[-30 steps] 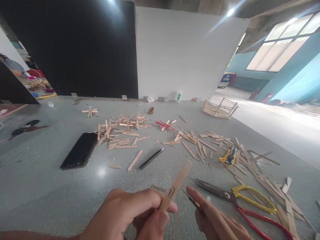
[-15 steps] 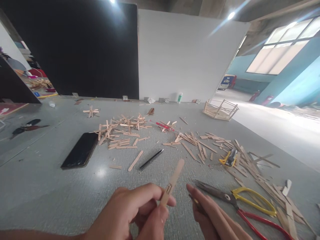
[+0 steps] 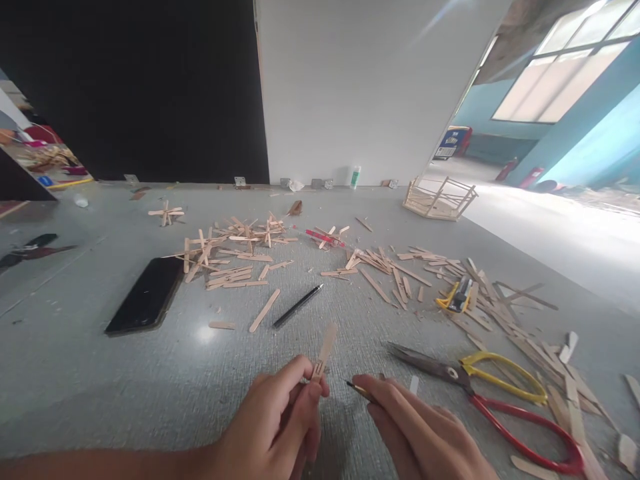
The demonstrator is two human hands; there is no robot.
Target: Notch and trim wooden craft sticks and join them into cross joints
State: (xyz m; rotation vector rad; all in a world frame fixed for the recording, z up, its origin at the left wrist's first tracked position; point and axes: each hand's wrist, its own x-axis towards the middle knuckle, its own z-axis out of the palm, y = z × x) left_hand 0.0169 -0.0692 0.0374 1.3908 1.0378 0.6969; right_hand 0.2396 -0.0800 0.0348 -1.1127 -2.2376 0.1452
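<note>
Two hands with a stick and a pen

The left hand (image 3: pixel 273 427) pinches a wooden stick (image 3: pixel 324 350); the right hand (image 3: pixel 425 437) pinches a pen (image 3: pixel 361 391) near it.

From my remote feed I see a grey textured floor (image 3: pixel 100 373) running back to a black wall panel (image 3: pixel 135 87) beside a white wall panel (image 3: pixel 360 87). At the right, teal walls (image 3: pixel 600 140) carry large bright windows (image 3: pixel 555 80), and daylight washes the floor's right edge.

grey floor (image 3: pixel 75 373) | phone (image 3: pixel 145 295) | black pen (image 3: pixel 297 306) | scissors (image 3: pixel 490 400) | scattered wooden sticks (image 3: pixel 235 267)
</note>
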